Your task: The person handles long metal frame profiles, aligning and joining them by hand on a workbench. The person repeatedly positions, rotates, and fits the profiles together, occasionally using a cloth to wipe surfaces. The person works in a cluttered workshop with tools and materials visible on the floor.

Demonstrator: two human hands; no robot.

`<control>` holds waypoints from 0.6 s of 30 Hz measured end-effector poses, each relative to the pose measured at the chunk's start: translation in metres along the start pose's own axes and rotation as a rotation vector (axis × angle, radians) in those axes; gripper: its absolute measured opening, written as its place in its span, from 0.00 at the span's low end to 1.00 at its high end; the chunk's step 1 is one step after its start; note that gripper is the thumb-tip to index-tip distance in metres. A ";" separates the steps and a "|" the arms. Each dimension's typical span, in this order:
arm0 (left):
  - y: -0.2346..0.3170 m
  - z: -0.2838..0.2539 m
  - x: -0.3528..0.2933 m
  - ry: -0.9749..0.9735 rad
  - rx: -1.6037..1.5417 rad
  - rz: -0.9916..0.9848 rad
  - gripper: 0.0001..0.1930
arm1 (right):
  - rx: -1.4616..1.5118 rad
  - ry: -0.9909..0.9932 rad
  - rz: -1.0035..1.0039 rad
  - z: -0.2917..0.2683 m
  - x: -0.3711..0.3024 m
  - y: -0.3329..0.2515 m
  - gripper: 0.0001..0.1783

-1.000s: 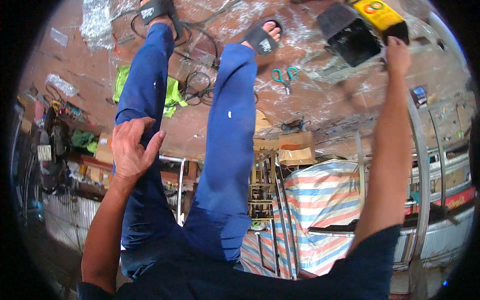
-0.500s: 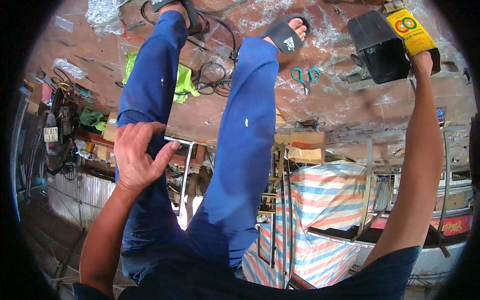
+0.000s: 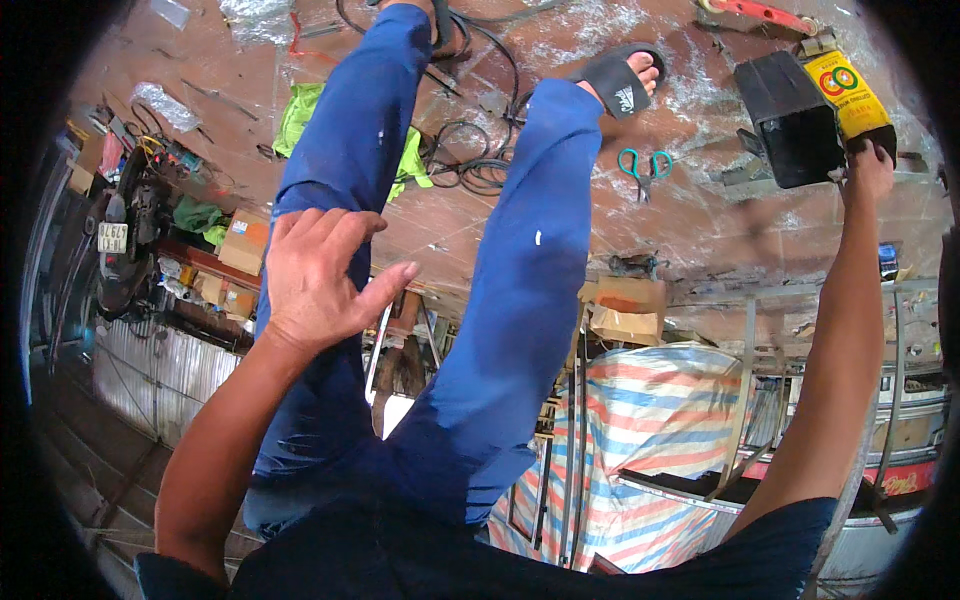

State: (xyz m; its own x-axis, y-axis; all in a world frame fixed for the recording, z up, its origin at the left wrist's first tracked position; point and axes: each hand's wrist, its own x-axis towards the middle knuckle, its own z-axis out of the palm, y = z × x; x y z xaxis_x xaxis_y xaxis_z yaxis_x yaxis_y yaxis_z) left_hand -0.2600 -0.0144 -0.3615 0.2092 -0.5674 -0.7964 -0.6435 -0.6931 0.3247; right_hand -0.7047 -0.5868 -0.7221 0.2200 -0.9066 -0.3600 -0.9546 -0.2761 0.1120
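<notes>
My left hand [image 3: 318,275] rests at my left knee on the blue trousers, thumb and fingers apart, holding nothing. Far to the right, my right hand [image 3: 870,170] is at the near end of a yellow carton [image 3: 848,95] with a dark opening. Its fingers are curled together at the carton's edge; what they grip, if anything, is too small to make out. Touching the carton's left side is a black open-topped box [image 3: 772,120]. Scissors with teal handles [image 3: 643,172] lie on the floor between my right foot and the black box.
Black cable [image 3: 470,160] lies coiled between my feet, beside a bright green cloth [image 3: 298,115]. A red tool [image 3: 765,14] lies beyond the carton. A cardboard box [image 3: 627,308], a striped tarp [image 3: 660,410] and metal frames [image 3: 747,380] stand nearer, and a motorbike [image 3: 125,230] is at left.
My right hand has drawn back from inside the yellow carton to its edge. My left hand has lifted its thumb and shifted slightly on the knee. The whole view has shifted a little.
</notes>
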 end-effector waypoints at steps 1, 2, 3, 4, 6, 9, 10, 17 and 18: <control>-0.001 -0.001 0.001 -0.001 0.003 0.015 0.24 | 0.071 0.001 -0.002 -0.004 -0.004 0.001 0.32; -0.001 -0.002 0.001 -0.001 0.007 0.030 0.24 | 0.443 -0.023 0.202 -0.006 -0.010 0.002 0.30; 0.000 -0.003 0.000 0.005 0.010 0.038 0.24 | 0.499 -0.038 0.261 -0.013 -0.014 -0.001 0.29; 0.000 -0.002 -0.001 0.016 0.022 0.035 0.25 | 0.553 -0.052 0.319 -0.024 -0.017 -0.002 0.28; 0.001 0.000 -0.004 0.061 -0.002 0.073 0.26 | 0.622 -0.051 0.400 -0.045 -0.024 -0.005 0.25; 0.007 -0.006 -0.006 0.074 0.028 0.089 0.28 | 0.411 -0.007 0.288 -0.069 -0.039 0.003 0.21; 0.011 -0.008 -0.005 0.084 0.033 0.094 0.29 | 0.324 0.011 0.213 -0.076 -0.041 0.015 0.20; 0.039 -0.040 0.003 0.140 0.000 0.089 0.35 | 0.602 -0.018 0.386 -0.187 -0.117 -0.014 0.28; 0.041 -0.039 0.003 0.197 -0.033 0.113 0.34 | 0.736 -0.113 0.399 -0.204 -0.140 -0.017 0.27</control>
State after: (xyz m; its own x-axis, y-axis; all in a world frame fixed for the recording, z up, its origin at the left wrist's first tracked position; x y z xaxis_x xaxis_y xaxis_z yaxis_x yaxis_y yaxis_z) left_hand -0.2567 -0.0621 -0.3310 0.2792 -0.7161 -0.6397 -0.6477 -0.6323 0.4252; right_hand -0.6786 -0.5203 -0.4844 -0.1458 -0.8440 -0.5161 -0.8525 0.3718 -0.3674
